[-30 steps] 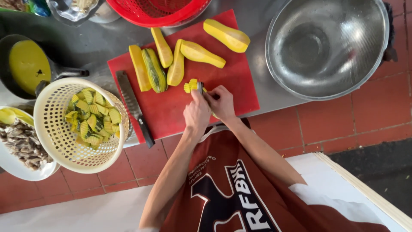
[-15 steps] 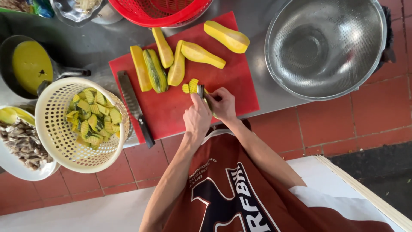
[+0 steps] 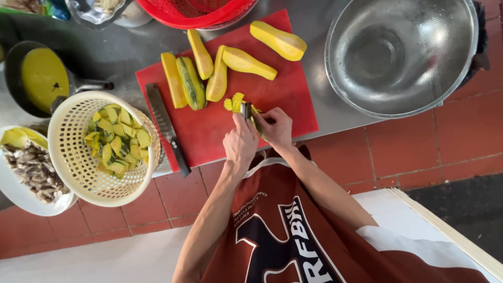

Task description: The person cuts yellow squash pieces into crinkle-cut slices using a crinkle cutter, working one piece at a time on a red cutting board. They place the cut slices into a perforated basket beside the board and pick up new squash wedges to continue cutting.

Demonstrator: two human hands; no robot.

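Left hand (image 3: 240, 144) gripping cutter (image 3: 245, 110), right hand (image 3: 275, 128) pinning squash (image 3: 257, 118), probably; fingertips beside blade, easily nicked if squash slips on board (image 3: 209, 131).

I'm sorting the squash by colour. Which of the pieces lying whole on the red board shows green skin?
The squash half second from the left, lying between two all-yellow pieces, shows dark green striped skin; the other four loose pieces are plain yellow.
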